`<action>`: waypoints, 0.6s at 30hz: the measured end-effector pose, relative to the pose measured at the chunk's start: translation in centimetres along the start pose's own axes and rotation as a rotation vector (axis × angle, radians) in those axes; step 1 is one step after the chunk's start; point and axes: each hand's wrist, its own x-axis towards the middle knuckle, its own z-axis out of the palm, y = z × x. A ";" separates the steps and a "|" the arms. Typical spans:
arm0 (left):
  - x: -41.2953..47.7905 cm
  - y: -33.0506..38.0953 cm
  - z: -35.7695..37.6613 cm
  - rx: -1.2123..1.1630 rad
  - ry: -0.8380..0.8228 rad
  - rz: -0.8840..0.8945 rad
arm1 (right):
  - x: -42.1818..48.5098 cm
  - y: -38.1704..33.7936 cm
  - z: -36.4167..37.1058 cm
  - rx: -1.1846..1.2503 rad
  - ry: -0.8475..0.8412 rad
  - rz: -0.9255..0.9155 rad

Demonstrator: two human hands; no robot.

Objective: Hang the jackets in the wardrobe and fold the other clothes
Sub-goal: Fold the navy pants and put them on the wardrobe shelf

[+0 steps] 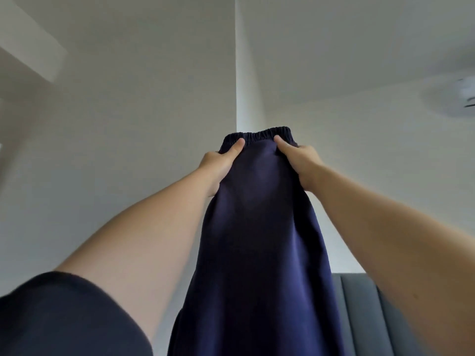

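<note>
- Left hand (218, 164) raised high in front of a pale wall, thumb pressed flat on the near face of a navy garment (257, 240), remaining fingers tucked behind the cloth, out of sight.
- Grips the left end of the garment's top edge, just below the elastic waistband (259, 134).
- Right hand (299, 161) raised to the same height, thumb likewise lying on the near face, fingers wrapped behind the fabric and hidden.
- Grips the right end of the same top edge; both thumbs angled inward toward each other, with a stretch of gathered waistband between them.
- Both forearms bare, reaching up and forward from the lower corners of the view; dark short sleeve (64, 314) at lower left.
- Navy garment held up in mid-air, centred in the view, hanging straight down from the two hands and running off the bottom edge.
- Waistband at the top ruched and elasticated, standing slightly above the thumbs.
- Fabric thick, matte, deep blue, widening as it falls, with soft vertical folds and a shallow dip just under the waistband.
- Whether trousers or a skirt: impossible to tell, lower part out of view.
- Wall corner (236, 73) behind the garment, running up to a white ceiling.
- Blurred ceiling fan (462, 95) at the right edge.
- Grey padded, channelled headboard (359, 317) at lower right, behind the cloth and the right forearm.
</note>
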 end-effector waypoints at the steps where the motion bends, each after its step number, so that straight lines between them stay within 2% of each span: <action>1: -0.1 0.2 0.9 -0.017 -0.027 -0.016 | -0.1 -0.5 -1.1 -0.003 -0.010 0.016; 4: -0.2 0.1 3.2 -0.016 -0.134 -0.081 | 0.2 -0.8 -4.9 -0.084 -0.086 0.102; 6: 0.0 -0.3 4.3 0.057 -0.248 -0.082 | 0.7 -0.7 -7.9 -0.160 -0.228 0.214; 8: 0.2 -0.7 5.2 0.176 -0.373 -0.087 | 1.1 -0.1 -10.6 -0.275 -0.366 0.333; 10: 0.3 -1.5 6.3 0.382 -0.452 -0.136 | 1.6 1.3 -12.4 -0.366 -0.435 0.441; 13: 1.0 -4.5 8.8 0.575 -0.506 -0.327 | 2.6 5.5 -13.8 -0.497 -0.416 0.560; 16: 1.7 -9.3 12.9 0.490 -0.484 -0.493 | 3.2 11.8 -13.9 -0.530 -0.321 0.643; 18: 1.9 -13.8 16.7 0.369 -0.408 -0.470 | 3.3 16.7 -13.5 -0.504 -0.171 0.601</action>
